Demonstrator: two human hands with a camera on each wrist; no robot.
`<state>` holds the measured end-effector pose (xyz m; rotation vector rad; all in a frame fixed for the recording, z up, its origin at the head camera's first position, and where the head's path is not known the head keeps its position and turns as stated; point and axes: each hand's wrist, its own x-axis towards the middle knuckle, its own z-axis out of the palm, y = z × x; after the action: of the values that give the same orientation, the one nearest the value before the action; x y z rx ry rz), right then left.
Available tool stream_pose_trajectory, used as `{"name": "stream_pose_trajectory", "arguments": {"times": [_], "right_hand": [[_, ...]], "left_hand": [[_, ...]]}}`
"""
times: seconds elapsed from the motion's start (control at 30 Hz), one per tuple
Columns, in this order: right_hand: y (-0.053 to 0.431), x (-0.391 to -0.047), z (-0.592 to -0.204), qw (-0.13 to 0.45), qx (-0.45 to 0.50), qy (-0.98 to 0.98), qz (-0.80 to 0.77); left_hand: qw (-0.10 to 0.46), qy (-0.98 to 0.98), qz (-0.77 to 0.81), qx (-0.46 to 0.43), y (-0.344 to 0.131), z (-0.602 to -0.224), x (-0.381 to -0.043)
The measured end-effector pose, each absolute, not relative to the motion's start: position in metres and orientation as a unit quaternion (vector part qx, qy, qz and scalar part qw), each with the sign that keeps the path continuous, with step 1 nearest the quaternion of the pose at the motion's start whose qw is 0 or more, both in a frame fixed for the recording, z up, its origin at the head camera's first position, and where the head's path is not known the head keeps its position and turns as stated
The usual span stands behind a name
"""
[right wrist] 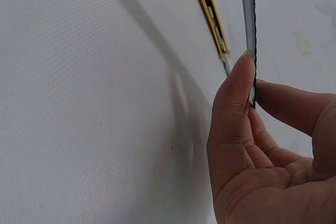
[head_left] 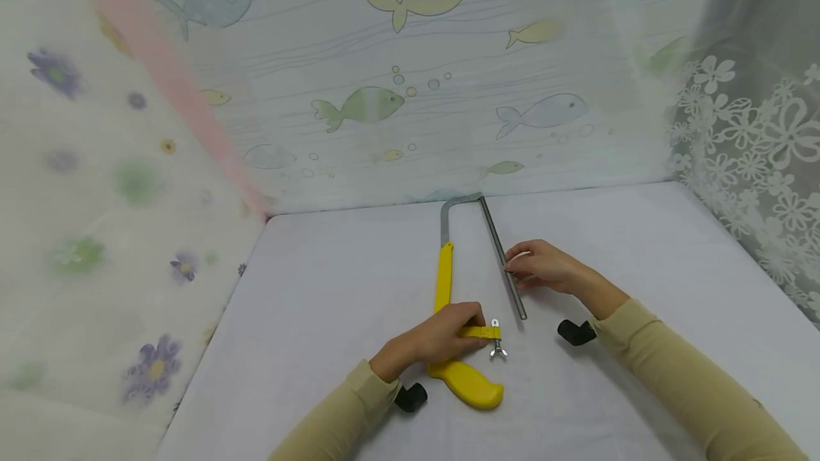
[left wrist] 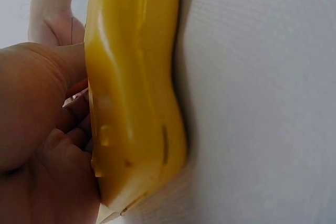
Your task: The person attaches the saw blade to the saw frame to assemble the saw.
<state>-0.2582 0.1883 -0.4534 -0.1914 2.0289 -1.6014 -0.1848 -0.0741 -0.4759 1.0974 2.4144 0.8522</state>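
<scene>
A hacksaw with a yellow frame (head_left: 443, 276) and grey front bow lies on the white cloth. My left hand (head_left: 442, 333) grips the frame around its near end, beside the yellow handle (head_left: 472, 384). That handle (left wrist: 139, 77) fills much of the left wrist view. Beside the left fingers stick out the tensioning pin and wing nut (head_left: 497, 351). The metal blade (head_left: 495, 237) meets the bow at its far end; its near end is free, apart from the pin. My right hand (head_left: 547, 267) pinches the toothed blade (right wrist: 249, 14) between thumb and fingers.
White cloth (head_left: 333, 290) covers the table. A fish-print curtain (head_left: 288, 77) hangs behind it, with a flower-print sheet (head_left: 115, 219) at the left and lace (head_left: 756, 119) at the right. Black wrist pieces (head_left: 575, 333) sit under both sleeves.
</scene>
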Motion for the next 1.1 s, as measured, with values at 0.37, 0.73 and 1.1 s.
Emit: {"name": "stream_pose_trajectory", "arguments": {"times": [0.37,0.73,1.1], "right_hand": [[0.1856,-0.2592,-0.453,0.287,-0.054,0.744,-0.601],[0.1841,-0.2611,-0.4556,0.291,-0.046,0.741,-0.604],[0.1814,-0.2621,-0.4553,0.294,-0.031,0.74,-0.604]], "left_hand": [[0.173,0.853,0.299,0.392,-0.0742,-0.4751,-0.1857],[0.175,0.851,0.307,0.389,-0.0746,-0.4769,-0.1848],[0.178,0.852,0.308,0.384,-0.0746,-0.4762,-0.1844]]}}
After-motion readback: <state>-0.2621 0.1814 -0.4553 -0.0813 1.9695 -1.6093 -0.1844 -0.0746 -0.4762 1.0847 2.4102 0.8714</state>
